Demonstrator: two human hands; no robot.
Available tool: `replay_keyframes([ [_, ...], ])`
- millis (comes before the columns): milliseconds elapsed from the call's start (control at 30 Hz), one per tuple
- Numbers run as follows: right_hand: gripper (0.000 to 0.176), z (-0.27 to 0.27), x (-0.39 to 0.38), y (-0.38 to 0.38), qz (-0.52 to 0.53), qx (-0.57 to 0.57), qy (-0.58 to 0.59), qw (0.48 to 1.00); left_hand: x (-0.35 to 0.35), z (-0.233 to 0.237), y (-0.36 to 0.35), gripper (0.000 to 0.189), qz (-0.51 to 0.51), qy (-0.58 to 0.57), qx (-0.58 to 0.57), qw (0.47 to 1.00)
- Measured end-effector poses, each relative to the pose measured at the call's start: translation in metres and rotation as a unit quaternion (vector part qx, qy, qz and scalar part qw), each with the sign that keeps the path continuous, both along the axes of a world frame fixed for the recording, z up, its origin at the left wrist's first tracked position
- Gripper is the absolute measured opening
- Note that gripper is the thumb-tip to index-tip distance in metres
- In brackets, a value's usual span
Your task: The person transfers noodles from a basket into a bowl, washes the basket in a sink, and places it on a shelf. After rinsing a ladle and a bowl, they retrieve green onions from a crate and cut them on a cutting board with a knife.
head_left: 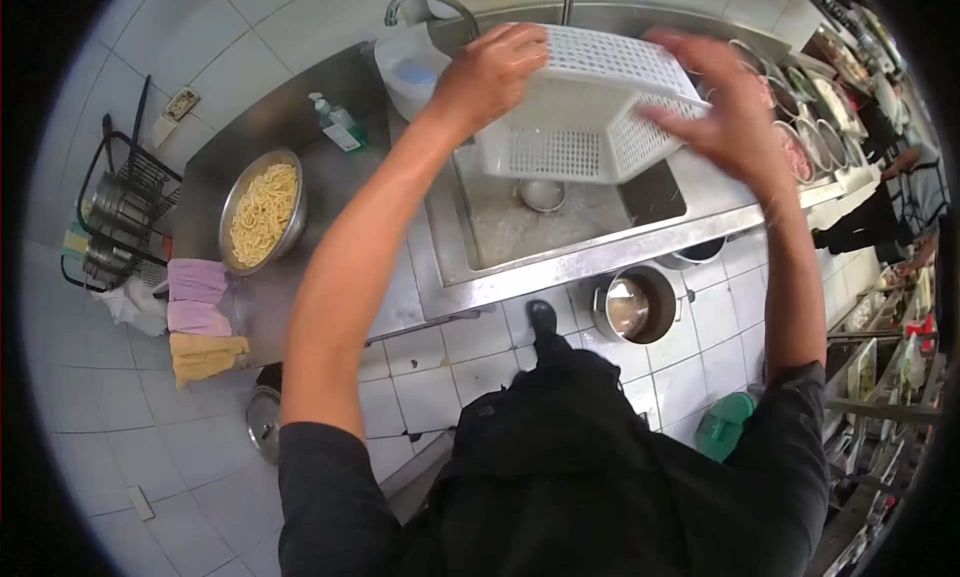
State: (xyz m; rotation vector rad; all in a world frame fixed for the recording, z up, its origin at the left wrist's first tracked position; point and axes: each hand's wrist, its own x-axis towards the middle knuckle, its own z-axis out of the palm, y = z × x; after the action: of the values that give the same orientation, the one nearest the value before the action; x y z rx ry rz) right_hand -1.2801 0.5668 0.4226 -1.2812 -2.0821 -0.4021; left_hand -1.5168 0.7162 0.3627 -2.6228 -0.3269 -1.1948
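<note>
A white perforated plastic basket [555, 149] is tilted on its side above the sink [560, 222], its open side facing me. My left hand [490, 82] is closed over its upper left rim. At the right end of the basket is my right hand [725, 112], blurred by motion, with thumb and fingers spread apart around the corner. Below the basket, a small round metal strainer [541, 194] sits in the wet sink basin.
A metal bowl of noodles [265, 213] and a green soap bottle [338, 123] stand on the left counter. Cloths [198, 297] hang at its edge. A pot [635, 305] is on the floor. Metal containers of food [792, 154] line the right, with a person [890, 202] beyond.
</note>
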Motion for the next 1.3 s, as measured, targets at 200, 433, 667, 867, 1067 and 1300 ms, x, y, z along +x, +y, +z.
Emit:
replay_keyframes([
  [200, 0.018, -0.047, 0.023, 0.055, -0.098, -0.016, -0.049, 0.994, 0.054, -0.032, 0.036, 0.036, 0.072, -0.179, -0.099, 0.976],
  [433, 0.014, -0.066, 0.056, 0.042, -0.04, -0.047, -0.047, 0.997, 0.041, -0.128, 0.061, 0.067, 0.006, -0.116, -0.607, 0.786],
  [667, 0.019, -0.075, 0.066, -0.005, -0.092, -0.027, 0.033, 0.995, 0.105, -0.169, 0.129, 0.084, 0.144, -0.184, -0.727, 0.646],
  [867, 0.021, -0.079, 0.081, -0.036, -0.057, -0.027, 0.035, 0.997, 0.193, -0.195, 0.202, 0.089, 0.223, -0.098, -0.574, 0.781],
  [1067, 0.02, -0.087, 0.096, -0.059, -0.037, -0.026, 0.03, 0.999, 0.217, -0.208, 0.247, 0.062, 0.217, -0.171, -0.659, 0.699],
  [1300, 0.015, -0.061, 0.076, 0.004, -0.169, 0.006, 0.046, 0.985, 0.156, -0.244, 0.221, 0.054, 0.054, -0.134, -0.863, 0.485],
])
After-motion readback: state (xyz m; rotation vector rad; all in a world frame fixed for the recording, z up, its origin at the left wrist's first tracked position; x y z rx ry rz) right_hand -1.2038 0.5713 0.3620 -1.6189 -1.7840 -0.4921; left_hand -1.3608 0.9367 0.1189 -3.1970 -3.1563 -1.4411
